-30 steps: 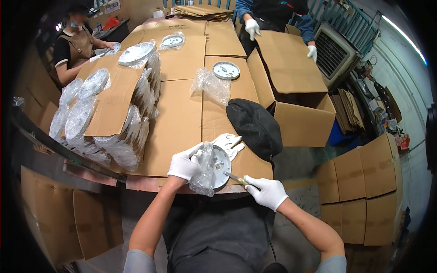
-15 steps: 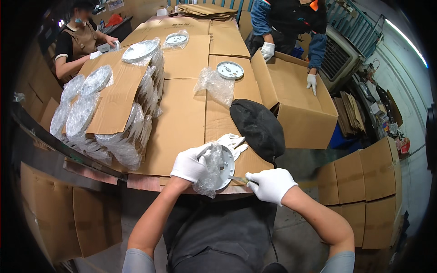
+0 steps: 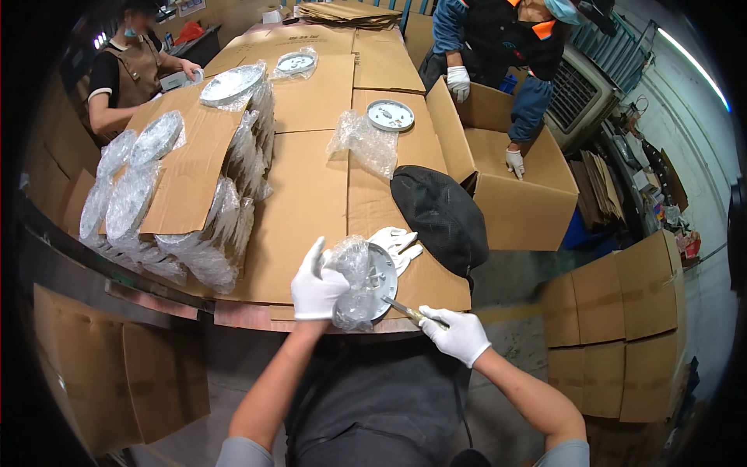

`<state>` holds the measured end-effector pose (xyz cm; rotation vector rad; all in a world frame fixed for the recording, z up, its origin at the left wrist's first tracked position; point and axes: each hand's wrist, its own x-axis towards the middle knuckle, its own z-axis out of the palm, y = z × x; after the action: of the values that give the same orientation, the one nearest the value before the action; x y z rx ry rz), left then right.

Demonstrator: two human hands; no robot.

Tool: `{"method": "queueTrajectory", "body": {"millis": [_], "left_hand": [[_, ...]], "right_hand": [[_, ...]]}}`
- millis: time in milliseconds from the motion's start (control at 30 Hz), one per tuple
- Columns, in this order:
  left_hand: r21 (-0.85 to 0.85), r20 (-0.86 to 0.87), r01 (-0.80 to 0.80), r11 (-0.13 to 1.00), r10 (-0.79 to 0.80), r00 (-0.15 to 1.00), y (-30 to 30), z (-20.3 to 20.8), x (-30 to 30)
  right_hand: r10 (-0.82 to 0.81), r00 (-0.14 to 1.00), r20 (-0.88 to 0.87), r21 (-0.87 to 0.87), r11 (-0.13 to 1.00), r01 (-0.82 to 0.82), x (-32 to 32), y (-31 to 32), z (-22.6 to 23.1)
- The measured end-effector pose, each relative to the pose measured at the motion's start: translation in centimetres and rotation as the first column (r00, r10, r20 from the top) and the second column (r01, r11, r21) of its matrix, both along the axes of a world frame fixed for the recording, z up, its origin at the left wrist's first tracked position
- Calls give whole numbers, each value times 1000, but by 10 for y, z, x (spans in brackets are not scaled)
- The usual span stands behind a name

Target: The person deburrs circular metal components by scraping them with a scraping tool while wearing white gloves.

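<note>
A pale grey round plate (image 3: pixel 384 268) lies at the table's near edge, its left part covered by bubble wrap (image 3: pixel 354 284). My left hand (image 3: pixel 319 288), white-gloved, rests against the wrap with the fingers apart, one pointing up and away. In a closed grip, my right hand (image 3: pixel 457 336) holds a slim-bladed hand tool (image 3: pixel 410 313) by its yellowish handle. The blade's tip reaches the plate's lower right rim; I cannot tell whether it is a screwdriver or a knife. Just behind the plate lies a loose white glove (image 3: pixel 397 245).
A black mesh-covered object (image 3: pixel 440 214) sits right of the glove. Farther back are another round plate (image 3: pixel 391 115) and bubble wrap (image 3: pixel 366 146). Stacked wrapped plates (image 3: pixel 128 202) stand at left. One co-worker handles an open carton (image 3: pixel 525 210); another person works at far left.
The plate has gone from tilted to flatter. My left hand's fingers have spread from their grip on it. The tool's tip has moved onto the rim. The co-worker leans farther over the carton.
</note>
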<state>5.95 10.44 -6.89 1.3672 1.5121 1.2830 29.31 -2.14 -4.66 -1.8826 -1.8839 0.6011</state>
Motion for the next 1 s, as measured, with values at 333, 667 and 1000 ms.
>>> {"method": "queueTrajectory", "body": {"millis": [333, 667, 1000], "left_hand": [[-90, -80, -44, 995, 37, 996, -43, 9, 16], [-336, -331, 480, 810, -579, 745, 14, 53, -24], [-323, -407, 471, 821, -569, 715, 19, 53, -6]], "right_hand": [[-134, 964, -230, -56, 991, 124, -6, -21, 2], [248, 892, 378, -93, 969, -230, 4, 15, 83], [434, 780, 450, -398, 880, -260, -17, 45, 99]]}}
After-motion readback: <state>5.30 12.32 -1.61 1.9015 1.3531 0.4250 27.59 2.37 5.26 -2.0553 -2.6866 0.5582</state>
